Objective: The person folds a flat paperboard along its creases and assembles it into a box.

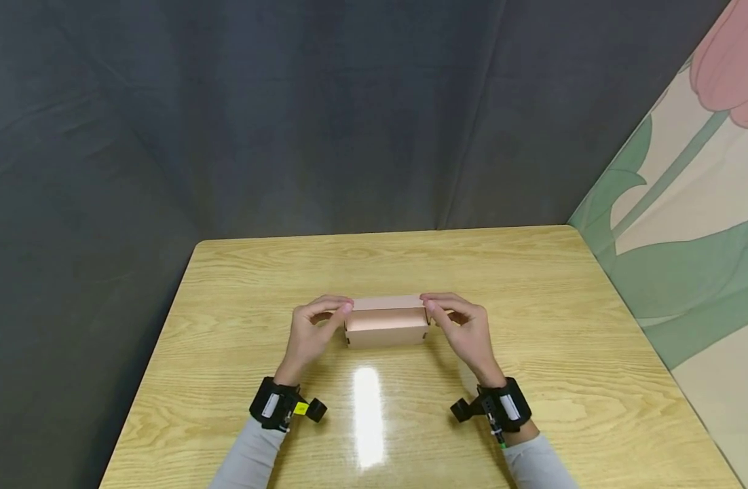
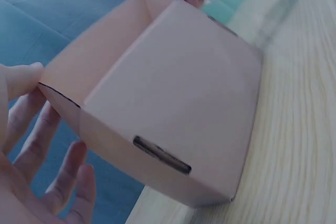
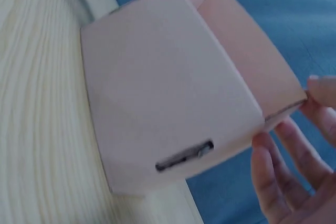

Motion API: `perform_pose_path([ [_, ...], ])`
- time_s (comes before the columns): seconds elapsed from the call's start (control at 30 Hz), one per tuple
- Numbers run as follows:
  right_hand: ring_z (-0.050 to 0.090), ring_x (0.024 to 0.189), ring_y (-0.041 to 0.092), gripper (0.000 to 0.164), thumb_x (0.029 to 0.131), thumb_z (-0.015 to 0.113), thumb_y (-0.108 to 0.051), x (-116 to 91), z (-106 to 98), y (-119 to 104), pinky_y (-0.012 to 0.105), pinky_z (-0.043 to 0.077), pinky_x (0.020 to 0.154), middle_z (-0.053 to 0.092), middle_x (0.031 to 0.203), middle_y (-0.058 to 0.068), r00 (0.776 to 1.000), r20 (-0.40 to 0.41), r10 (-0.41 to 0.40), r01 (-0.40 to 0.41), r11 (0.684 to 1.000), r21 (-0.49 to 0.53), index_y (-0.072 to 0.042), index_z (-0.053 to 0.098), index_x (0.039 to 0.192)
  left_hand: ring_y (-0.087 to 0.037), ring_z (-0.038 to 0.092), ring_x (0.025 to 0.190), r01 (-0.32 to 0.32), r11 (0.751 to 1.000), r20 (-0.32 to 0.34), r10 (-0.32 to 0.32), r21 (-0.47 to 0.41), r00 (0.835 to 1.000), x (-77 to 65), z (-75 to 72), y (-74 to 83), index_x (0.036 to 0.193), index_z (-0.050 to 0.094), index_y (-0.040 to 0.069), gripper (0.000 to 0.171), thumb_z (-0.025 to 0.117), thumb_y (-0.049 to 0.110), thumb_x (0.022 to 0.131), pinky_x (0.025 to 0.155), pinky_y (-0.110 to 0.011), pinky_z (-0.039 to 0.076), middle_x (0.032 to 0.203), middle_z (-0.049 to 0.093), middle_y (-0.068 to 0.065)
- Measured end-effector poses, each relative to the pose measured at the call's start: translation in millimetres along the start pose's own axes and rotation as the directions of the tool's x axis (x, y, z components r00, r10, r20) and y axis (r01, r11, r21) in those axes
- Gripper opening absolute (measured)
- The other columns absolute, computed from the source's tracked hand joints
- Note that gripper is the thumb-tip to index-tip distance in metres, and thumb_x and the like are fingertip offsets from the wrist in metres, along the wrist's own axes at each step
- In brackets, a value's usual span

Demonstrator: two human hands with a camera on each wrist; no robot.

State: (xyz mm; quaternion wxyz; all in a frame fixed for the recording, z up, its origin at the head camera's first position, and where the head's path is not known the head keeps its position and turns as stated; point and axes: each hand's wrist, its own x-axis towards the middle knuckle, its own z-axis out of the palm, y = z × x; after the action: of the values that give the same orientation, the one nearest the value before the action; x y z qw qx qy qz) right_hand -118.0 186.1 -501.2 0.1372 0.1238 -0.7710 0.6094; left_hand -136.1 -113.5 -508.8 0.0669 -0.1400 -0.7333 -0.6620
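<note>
A small pinkish-tan cardboard box [image 1: 386,338] sits on the table with its top side partly open, its inside showing in the head view. A flap [image 1: 387,302] runs along its far edge. At one end of that flap, the thumb and fingers of my left hand [image 1: 309,334] pinch the corner. My right hand [image 1: 470,334] pinches the opposite corner the same way. In the left wrist view a dark slot [image 2: 162,155] shows on the box's front face. Another slot [image 3: 185,156] appears near the right end in the right wrist view.
The wooden table [image 1: 258,285] has a bright light reflection in front of the box. A dark curtain [image 1: 349,122] hangs behind its far edge. On the right hangs a cloth with a tulip pattern [image 1: 673,176]. Both wrists carry black camera mounts [image 1: 279,404].
</note>
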Motion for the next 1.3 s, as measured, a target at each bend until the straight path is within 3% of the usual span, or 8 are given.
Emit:
perform_pose_path([
  [0.17, 0.072, 0.098, 0.01, 0.017, 0.101, 0.075, -0.008, 1, 5, -7, 0.022, 0.059, 0.073, 0.077, 0.12, 0.02, 0.992, -0.041, 0.116, -0.114, 0.992, 0.046, 0.004, 0.081, 0.11, -0.011, 0.07, 0.115, 0.099, 0.99, 0.04, -0.096, -0.103, 0.995, -0.6, 0.3, 3.7, 0.112, 0.08, -0.003, 0.018, 0.074, 0.009, 0.101, 0.097, -0.036, 0.06, 0.125, 0.076, -0.018],
  [0.33, 0.071, 0.107, 0.012, 0.022, 0.1, 0.077, -0.011, 0, 5, -8, 0.024, 0.06, 0.082, 0.073, 0.128, 0.019, 0.976, -0.021, 0.215, -0.214, 0.975, 0.065, 0.006, 0.079, 0.112, -0.023, 0.063, 0.128, 0.196, 0.97, 0.076, -0.187, -0.145, 0.979, -3.0, -0.2, 2.5, 0.12, 0.074, -0.007, 0.025, 0.074, 0.008, 0.1, 0.114, -0.044, 0.047, 0.138, 0.068, -0.019],
  [0.4, 0.07, 0.109, 0.012, 0.024, 0.099, 0.077, -0.01, -2, 4, -7, 0.024, 0.06, 0.083, 0.071, 0.133, 0.019, 0.968, -0.01, 0.252, -0.251, 0.965, 0.073, 0.006, 0.077, 0.118, -0.03, 0.06, 0.132, 0.252, 0.954, 0.098, -0.238, -0.164, 0.966, -4.2, -0.9, 1.2, 0.129, 0.07, -0.006, 0.032, 0.074, 0.009, 0.1, 0.114, -0.043, 0.049, 0.143, 0.064, -0.021],
  [0.57, 0.069, 0.111, 0.012, 0.034, 0.101, 0.075, -0.01, -4, 4, -6, 0.025, 0.06, 0.089, 0.066, 0.14, 0.019, 0.952, 0.003, 0.306, -0.305, 0.948, 0.089, 0.001, 0.07, 0.133, -0.04, 0.055, 0.141, 0.395, 0.896, 0.182, -0.362, -0.202, 0.914, -5.2, -3.6, -2.4, 0.15, 0.056, 0.001, 0.053, 0.072, 0.017, 0.102, 0.106, -0.042, 0.058, 0.157, 0.05, -0.023],
  [0.73, 0.068, 0.12, 0.015, 0.046, 0.102, 0.074, -0.015, -1, 4, -5, 0.024, 0.059, 0.095, 0.058, 0.15, 0.019, 0.93, 0.038, 0.366, -0.368, 0.921, 0.126, -0.004, 0.062, 0.145, -0.041, 0.056, 0.14, 0.456, 0.87, 0.238, -0.41, -0.188, 0.88, -3.3, -5.6, -4.1, 0.156, 0.051, 0.006, 0.06, 0.07, 0.026, 0.103, 0.11, -0.054, 0.054, 0.16, 0.046, -0.019],
  [0.87, 0.062, 0.134, 0.024, 0.054, 0.105, 0.071, -0.022, -1, 1, -3, 0.025, 0.057, 0.102, 0.051, 0.159, 0.016, 0.891, 0.11, 0.441, -0.452, 0.884, 0.116, -0.006, 0.055, 0.153, -0.041, 0.052, 0.143, 0.482, 0.859, 0.27, -0.429, -0.173, 0.862, -3.2, -7.2, -6.3, 0.159, 0.048, 0.006, 0.062, 0.069, 0.026, 0.104, 0.112, -0.058, 0.052, 0.161, 0.045, -0.019],
  [1.07, 0.052, 0.145, 0.041, 0.059, 0.107, 0.066, -0.03, -2, 0, -1, 0.048, 0.054, 0.112, 0.045, 0.165, 0.018, 0.843, 0.187, 0.504, -0.527, 0.843, 0.109, -0.007, 0.05, 0.159, -0.043, 0.051, 0.144, 0.474, 0.863, 0.282, -0.418, -0.173, 0.864, -4.3, -7.8, -9.5, 0.16, 0.045, 0.004, 0.065, 0.068, 0.025, 0.104, 0.111, -0.057, 0.052, 0.161, 0.045, -0.021],
  [1.3, 0.049, 0.147, 0.045, 0.059, 0.107, 0.064, -0.029, -3, 1, 2, 0.057, 0.05, 0.115, 0.042, 0.167, 0.02, 0.83, 0.201, 0.52, -0.548, 0.827, 0.124, -0.007, 0.048, 0.16, -0.044, 0.052, 0.144, 0.453, 0.87, 0.266, -0.398, -0.193, 0.878, -5.5, -8.1, -11.8, 0.158, 0.049, 0.005, 0.061, 0.069, 0.021, 0.102, 0.11, -0.055, 0.054, 0.16, 0.045, -0.022],
])
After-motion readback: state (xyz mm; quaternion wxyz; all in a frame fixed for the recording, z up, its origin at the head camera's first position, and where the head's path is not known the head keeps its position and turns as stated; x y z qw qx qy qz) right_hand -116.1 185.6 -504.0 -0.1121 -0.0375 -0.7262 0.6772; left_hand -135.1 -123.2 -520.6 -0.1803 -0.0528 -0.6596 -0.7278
